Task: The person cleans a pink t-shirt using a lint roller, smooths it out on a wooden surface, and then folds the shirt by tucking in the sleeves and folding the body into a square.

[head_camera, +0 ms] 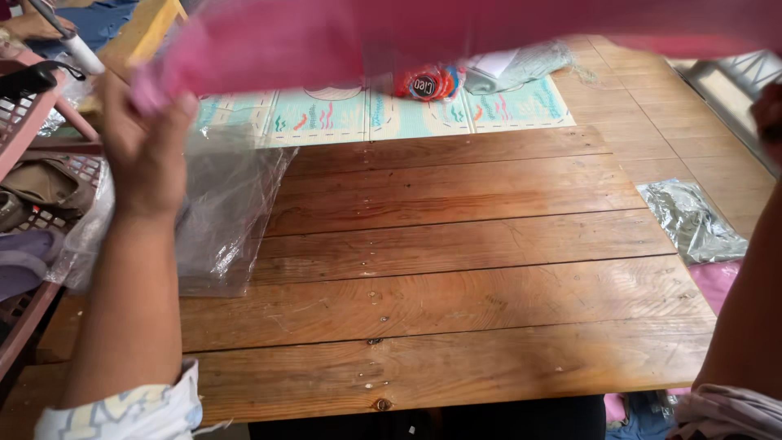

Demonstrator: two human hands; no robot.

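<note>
Holding the pink cloth stretched above the bench's far edge, the left hand clenches its corner; the right hand, at the frame's edge, hides its grip. Keeping both corners level and taut should stop sagging onto the bench.

Left arm: bare from wrist to elbow; short sleeve of pale fabric with a light blue and yellow print. Right arm: bare forearm; bunched sleeve in greyish pink.
</note>
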